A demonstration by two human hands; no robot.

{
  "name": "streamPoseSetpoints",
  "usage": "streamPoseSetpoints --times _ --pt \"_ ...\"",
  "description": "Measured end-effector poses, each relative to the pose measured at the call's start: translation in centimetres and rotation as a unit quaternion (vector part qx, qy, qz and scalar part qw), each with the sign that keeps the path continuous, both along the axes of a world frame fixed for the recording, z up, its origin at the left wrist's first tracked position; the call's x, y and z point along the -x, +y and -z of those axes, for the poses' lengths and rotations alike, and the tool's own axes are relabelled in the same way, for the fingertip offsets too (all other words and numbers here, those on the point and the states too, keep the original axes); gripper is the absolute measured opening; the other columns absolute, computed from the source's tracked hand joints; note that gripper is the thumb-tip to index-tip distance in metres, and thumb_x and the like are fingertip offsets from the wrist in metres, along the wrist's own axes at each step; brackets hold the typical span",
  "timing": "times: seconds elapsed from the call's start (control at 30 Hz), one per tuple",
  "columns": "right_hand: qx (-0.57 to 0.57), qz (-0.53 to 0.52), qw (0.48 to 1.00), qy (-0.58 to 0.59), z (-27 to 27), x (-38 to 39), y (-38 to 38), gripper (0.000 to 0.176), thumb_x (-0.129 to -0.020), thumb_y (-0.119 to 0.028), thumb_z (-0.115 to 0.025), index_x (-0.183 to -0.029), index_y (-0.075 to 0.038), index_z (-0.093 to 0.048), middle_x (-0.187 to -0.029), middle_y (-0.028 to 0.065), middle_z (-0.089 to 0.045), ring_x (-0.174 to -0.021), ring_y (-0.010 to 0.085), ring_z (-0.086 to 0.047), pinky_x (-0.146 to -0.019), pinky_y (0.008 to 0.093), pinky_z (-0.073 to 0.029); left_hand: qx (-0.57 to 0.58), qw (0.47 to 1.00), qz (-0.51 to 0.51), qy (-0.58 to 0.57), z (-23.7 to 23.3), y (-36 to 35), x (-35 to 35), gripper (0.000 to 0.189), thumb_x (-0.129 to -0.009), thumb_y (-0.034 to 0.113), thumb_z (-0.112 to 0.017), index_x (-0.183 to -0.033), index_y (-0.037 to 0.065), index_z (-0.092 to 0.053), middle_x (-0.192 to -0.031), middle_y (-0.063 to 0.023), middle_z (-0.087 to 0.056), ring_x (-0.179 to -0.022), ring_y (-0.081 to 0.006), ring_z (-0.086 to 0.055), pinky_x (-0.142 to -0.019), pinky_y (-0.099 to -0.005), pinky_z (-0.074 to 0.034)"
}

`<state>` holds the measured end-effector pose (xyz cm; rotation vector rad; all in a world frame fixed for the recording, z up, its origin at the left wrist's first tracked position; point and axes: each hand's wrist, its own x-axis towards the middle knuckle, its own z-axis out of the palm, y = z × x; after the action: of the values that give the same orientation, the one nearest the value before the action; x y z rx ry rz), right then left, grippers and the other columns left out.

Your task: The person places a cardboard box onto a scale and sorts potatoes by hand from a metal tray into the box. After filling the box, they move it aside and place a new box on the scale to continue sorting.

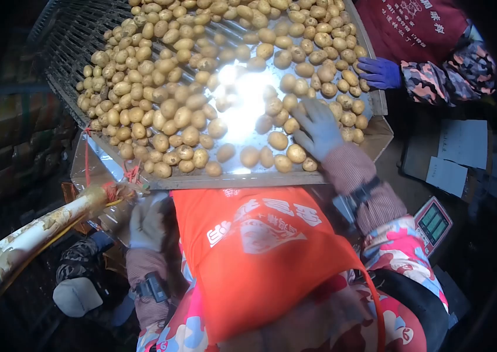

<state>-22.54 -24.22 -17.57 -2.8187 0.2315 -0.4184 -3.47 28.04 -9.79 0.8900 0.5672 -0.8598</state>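
Note:
Potatoes cover much of a metal sorting tray, thickest at its left and upper parts. My right hand, in a pale glove, lies among potatoes at the tray's lower right, fingers apart and pointing up-left. Single potatoes sit just beside its fingers. Below the tray's lower left edge, my left hand is gloved too and hangs to the left of the red apron. It is blurred, and whether it holds anything cannot be made out.
A co-worker's purple-gloved hand rests at the tray's right edge. A white pole juts out at the left, near a person in a pale cap. A scale display and papers are at the right.

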Motion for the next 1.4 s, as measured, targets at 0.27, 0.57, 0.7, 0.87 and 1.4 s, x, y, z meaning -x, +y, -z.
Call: streamPoseSetpoints --times 0.27,0.57,0.7,0.87,1.4 --pt "-0.117 0.352 0.906 0.202 -2.6 8.6 -4.8 0.035 -0.09 -0.024 -0.066 -0.122 -0.009 -0.068 -0.122 0.0195 -0.066 -0.113 0.0381 -0.061 -0.098 0.0465 -0.047 0.036 0.991 0.126 0.031 4.1 -14.3 0.1 0.052 -0.107 0.039 -0.044 -0.14 0.0 -0.05 -0.123 -0.0207 -0.067 -0.089 -0.0256 -0.067 -0.079 -0.0295 -0.057" --pt "0.15 0.133 0.911 0.36 -3.6 -8.3 -8.3 0.024 -0.092 -0.025 -0.064 -0.113 -0.014 -0.071 -0.123 0.0127 -0.068 -0.121 0.0306 -0.063 -0.098 0.0438 -0.051 -0.037 0.977 0.208 0.028 5.4 -17.5 -1.7 0.058 -0.107 0.047 -0.035 -0.137 0.001 -0.055 -0.129 -0.0196 -0.065 -0.099 -0.035 -0.069 -0.079 -0.0413 -0.057" --pt "0.096 0.109 0.903 0.404 -6.5 -8.4 -8.1 0.048 -0.094 -0.028 -0.062 -0.14 -0.016 -0.054 -0.137 0.015 -0.061 -0.127 0.0307 -0.06 -0.097 0.0451 -0.054 -0.085 0.979 0.179 0.044 4.4 -18.8 -1.2 0.058 -0.107 0.048 -0.035 -0.137 0.003 -0.056 -0.128 -0.0193 -0.066 -0.097 -0.0333 -0.07 -0.075 -0.0388 -0.057" --pt "0.043 0.241 0.853 0.46 -4.8 -10.7 -6.5 0.058 -0.1 -0.037 -0.056 -0.152 -0.016 -0.042 -0.144 0.0162 -0.057 -0.127 0.0339 -0.06 -0.105 0.047 -0.05 -0.054 0.981 0.182 0.034 5.0 -17.7 -1.3 0.056 -0.108 0.046 -0.037 -0.135 0.002 -0.057 -0.126 -0.0184 -0.068 -0.091 -0.0314 -0.071 -0.069 -0.0386 -0.058" --pt "-0.281 -0.055 0.955 0.077 -5.0 -2.5 5.3 0.045 -0.095 -0.027 -0.064 -0.136 -0.01 -0.058 -0.123 0.0165 -0.064 -0.111 0.0354 -0.061 -0.097 0.0455 -0.048 0.174 0.95 0.11 0.234 3.7 -24.2 5.8 0.046 -0.107 0.033 -0.047 -0.138 0.0 -0.055 -0.134 -0.0164 -0.061 -0.12 -0.0245 -0.063 -0.098 -0.035 -0.058"
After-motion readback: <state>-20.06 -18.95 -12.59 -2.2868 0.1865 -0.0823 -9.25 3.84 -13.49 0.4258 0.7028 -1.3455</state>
